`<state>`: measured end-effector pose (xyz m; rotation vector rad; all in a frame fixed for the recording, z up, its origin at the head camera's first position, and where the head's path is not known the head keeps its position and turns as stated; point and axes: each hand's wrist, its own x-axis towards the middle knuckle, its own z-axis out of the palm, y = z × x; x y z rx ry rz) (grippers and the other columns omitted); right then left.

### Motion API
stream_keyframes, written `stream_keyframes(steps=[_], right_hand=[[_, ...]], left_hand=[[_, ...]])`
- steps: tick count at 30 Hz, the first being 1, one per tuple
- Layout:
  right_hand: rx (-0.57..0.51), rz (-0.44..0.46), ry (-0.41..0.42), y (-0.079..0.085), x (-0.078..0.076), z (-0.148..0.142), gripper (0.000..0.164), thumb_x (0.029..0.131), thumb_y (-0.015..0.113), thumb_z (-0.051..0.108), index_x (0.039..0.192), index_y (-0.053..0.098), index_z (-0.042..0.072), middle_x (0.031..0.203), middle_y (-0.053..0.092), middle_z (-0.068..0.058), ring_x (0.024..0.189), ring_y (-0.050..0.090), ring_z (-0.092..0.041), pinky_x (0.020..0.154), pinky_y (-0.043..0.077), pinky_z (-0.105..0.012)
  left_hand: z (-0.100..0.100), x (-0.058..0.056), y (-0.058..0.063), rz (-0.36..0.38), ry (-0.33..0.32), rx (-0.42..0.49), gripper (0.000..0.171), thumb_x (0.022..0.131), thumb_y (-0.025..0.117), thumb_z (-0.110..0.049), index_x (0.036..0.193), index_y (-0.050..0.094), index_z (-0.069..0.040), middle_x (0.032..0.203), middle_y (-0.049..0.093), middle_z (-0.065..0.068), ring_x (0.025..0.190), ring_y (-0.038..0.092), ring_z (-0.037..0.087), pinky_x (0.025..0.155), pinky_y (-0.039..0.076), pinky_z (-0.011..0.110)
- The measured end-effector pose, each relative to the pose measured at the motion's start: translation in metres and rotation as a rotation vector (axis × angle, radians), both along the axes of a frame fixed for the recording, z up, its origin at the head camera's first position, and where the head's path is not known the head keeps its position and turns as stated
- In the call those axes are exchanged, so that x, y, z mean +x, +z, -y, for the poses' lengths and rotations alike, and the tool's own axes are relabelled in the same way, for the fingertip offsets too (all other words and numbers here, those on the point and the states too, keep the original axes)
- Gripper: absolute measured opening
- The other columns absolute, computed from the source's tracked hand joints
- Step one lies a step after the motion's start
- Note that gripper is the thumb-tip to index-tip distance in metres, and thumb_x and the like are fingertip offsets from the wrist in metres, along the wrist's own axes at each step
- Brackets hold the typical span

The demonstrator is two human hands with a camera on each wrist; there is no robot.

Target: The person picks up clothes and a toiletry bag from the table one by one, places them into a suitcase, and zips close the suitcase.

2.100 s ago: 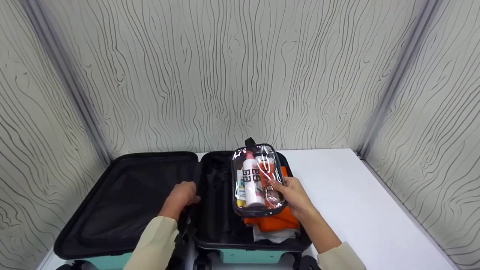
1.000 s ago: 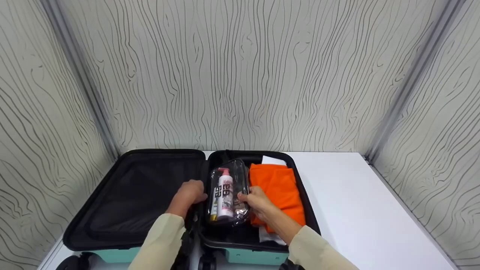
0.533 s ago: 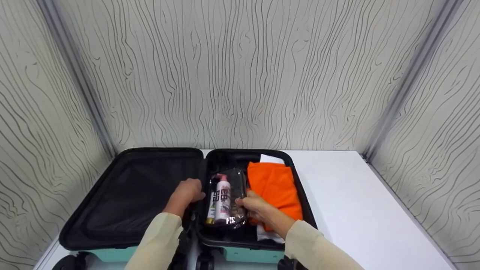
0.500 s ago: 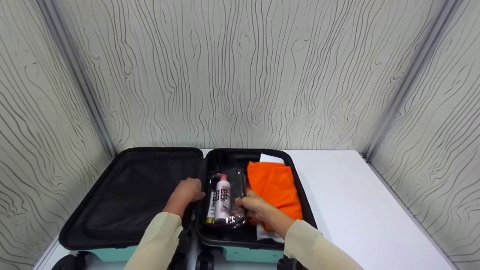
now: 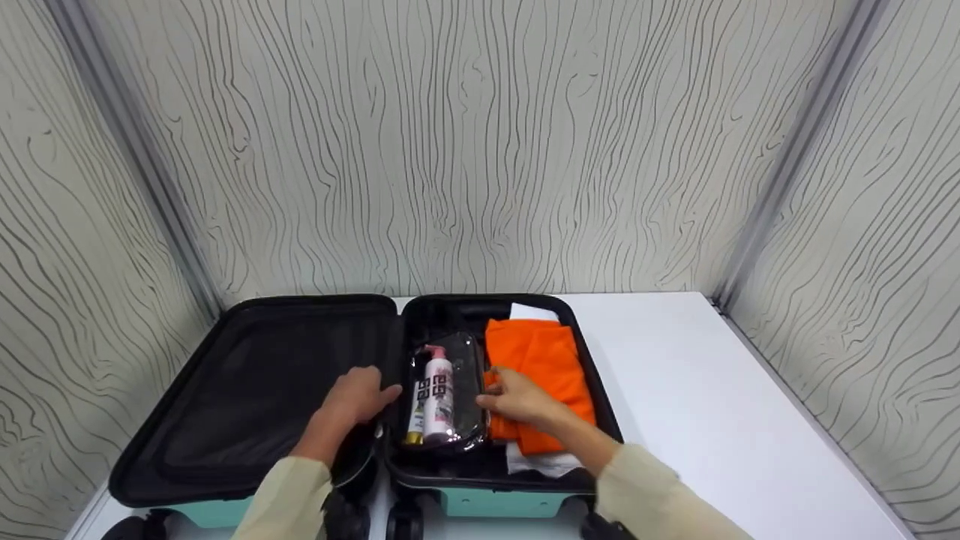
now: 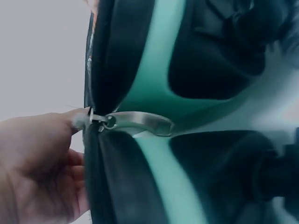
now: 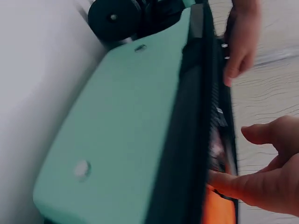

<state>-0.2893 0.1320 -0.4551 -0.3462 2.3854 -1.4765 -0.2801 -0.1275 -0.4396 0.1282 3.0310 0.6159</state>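
In the head view, an open black-lined suitcase (image 5: 270, 405) with a turquoise shell (image 5: 502, 504) lies on a white surface (image 5: 667, 390). A clear pouch (image 5: 468, 386) lies in the suitcase's right half, near its inner edge, with a white pump bottle (image 5: 439, 396) visible inside. Beside it, toward the suitcase's outer edge, is a folded orange cloth (image 5: 551, 360), with a pale cloth (image 5: 536, 460) showing at its near end. The right hand (image 5: 519, 397) is above the orange cloth, its thumb and fingers apart at the pouch's edge. The left hand (image 5: 358, 396) is at the suitcase's inner edge. In the left wrist view, its thumb is at the suitcase's rim beside a metal zipper pull (image 6: 145, 122); whether it grips the rim I cannot tell. In the right wrist view, the right hand's thumb and fingers stand spread over the suitcase's rim, the fingers near the orange cloth.
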Motion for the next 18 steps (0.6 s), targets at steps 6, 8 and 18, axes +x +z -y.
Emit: stream_keyframes(steps=[6, 8, 18], right_hand=[[0.047, -0.163, -0.021, 0.024, 0.007, -0.06, 0.048, 0.089, 0.061, 0.014, 0.131, 0.043, 0.002, 0.123, 0.054, -0.023, 0.112, 0.054, -0.034, 0.086, 0.05, -0.041], [0.023, -0.209, -0.048, 0.028, 0.007, -0.082, 0.044, 0.089, 0.06, 0.013, 0.129, 0.045, 0.002, 0.125, 0.053, -0.023, 0.112, 0.055, -0.034, 0.088, 0.049, -0.041], [-0.002, -0.15, -0.209, 0.022, 0.011, -0.159, 0.05, 0.091, 0.059, 0.014, 0.133, 0.039, -0.002, 0.127, 0.05, -0.027, 0.113, 0.055, -0.033, 0.09, 0.048, -0.039]], left_hand=[[0.018, 0.037, 0.0, -0.265, 0.002, 0.235, 0.013, 0.086, 0.064, -0.015, 0.078, 0.056, -0.009, 0.062, 0.052, -0.003, 0.054, 0.046, 0.009, 0.053, 0.039, 0.026], [0.026, 0.052, 0.001, -0.314, 0.023, 0.311, 0.008, 0.086, 0.065, -0.012, 0.083, 0.057, -0.011, 0.065, 0.055, -0.005, 0.054, 0.049, 0.006, 0.054, 0.041, 0.024], [0.07, 0.123, -0.021, -0.129, 0.333, 0.573, 0.014, 0.091, 0.06, -0.021, 0.095, 0.056, -0.009, 0.075, 0.059, 0.002, 0.058, 0.056, 0.01, 0.059, 0.048, 0.024]])
